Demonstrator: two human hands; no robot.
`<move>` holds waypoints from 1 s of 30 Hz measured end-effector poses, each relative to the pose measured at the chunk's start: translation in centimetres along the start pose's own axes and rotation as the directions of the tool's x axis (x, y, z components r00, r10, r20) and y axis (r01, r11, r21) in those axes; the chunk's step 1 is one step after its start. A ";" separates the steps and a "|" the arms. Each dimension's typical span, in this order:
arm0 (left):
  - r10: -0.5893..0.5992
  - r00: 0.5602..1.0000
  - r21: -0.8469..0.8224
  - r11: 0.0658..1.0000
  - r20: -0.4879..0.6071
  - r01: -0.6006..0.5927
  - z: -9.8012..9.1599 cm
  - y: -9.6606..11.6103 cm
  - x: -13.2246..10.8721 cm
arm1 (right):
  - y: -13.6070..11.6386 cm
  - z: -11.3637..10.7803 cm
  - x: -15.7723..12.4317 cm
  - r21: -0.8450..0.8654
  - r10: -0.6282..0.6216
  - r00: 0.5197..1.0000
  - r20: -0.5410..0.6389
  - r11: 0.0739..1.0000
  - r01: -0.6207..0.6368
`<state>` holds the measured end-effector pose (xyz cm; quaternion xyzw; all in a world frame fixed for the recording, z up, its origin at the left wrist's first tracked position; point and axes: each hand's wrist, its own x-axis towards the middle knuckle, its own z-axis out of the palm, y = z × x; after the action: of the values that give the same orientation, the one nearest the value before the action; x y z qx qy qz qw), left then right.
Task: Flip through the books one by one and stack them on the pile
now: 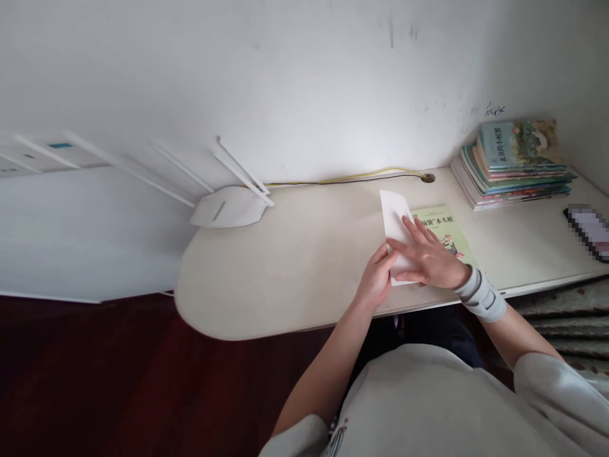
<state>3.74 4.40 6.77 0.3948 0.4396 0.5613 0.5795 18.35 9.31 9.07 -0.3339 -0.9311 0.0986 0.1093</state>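
Observation:
A white sheet of paper [394, 219] is held above a light green book [454, 235] on the white desk [266, 266]. My left hand [377, 276] grips the paper's left edge near its lower part, fingers closed on it. My right hand [431, 257], with a grey band round the wrist, lies across the paper with its fingers spread, palm down. It covers part of the paper and part of the book cover behind it.
A stack of books [518, 168] stands at the right against the wall. A phone [587, 231] lies at the far right. A white router [231, 208] with raised antennas sits at the desk's left back. Cables run along the wall to a desk hole [429, 178].

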 end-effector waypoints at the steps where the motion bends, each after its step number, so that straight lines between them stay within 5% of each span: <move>1: 0.038 0.999 0.140 0.989 -0.004 -0.037 -0.3 -0.2 0.0 | 0.0 0.0 0.1 -0.018 0.022 0.999 0.027 1.000 -0.021; 3: 0.155 0.988 0.490 0.862 -0.012 -0.129 -1.3 -0.6 -0.1 | 0.0 -0.1 0.3 -0.059 0.066 0.996 0.068 0.996 -0.062; 5: 0.289 0.957 0.783 0.598 -0.012 -0.171 -2.4 -1.3 -0.3 | 0.0 -0.1 0.3 -0.114 0.115 0.988 0.101 0.988 -0.103; 7: 0.360 0.933 0.930 0.349 -0.021 -0.114 -3.7 -1.9 -0.6 | -0.2 0.0 0.4 -0.170 0.151 0.980 0.132 0.977 -0.127; 9: 0.330 0.942 0.977 0.214 -0.055 -0.018 -4.8 -2.5 -0.9 | -0.4 0.2 0.5 -0.216 0.172 0.975 0.141 0.966 -0.139; 14: 0.210 0.973 0.983 0.169 -0.100 0.064 -5.9 -3.0 -1.3 | -1.4 1.4 1.1 -0.299 0.202 0.976 0.080 0.939 -0.170; 24: 0.140 0.987 0.994 -0.069 -0.077 0.088 -4.1 -2.4 -1.3 | -3.6 3.0 2.0 -0.276 0.167 0.986 -0.025 0.947 -0.167; 30: 0.110 0.992 0.988 -0.130 -0.067 0.082 -3.8 -2.2 -1.4 | -3.8 3.5 2.1 -0.321 0.169 0.983 -0.063 0.930 -0.181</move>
<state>0.85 2.75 3.59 0.6637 0.7431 0.0694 0.0498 13.53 7.35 7.01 -0.4307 -0.8990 -0.0528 0.0596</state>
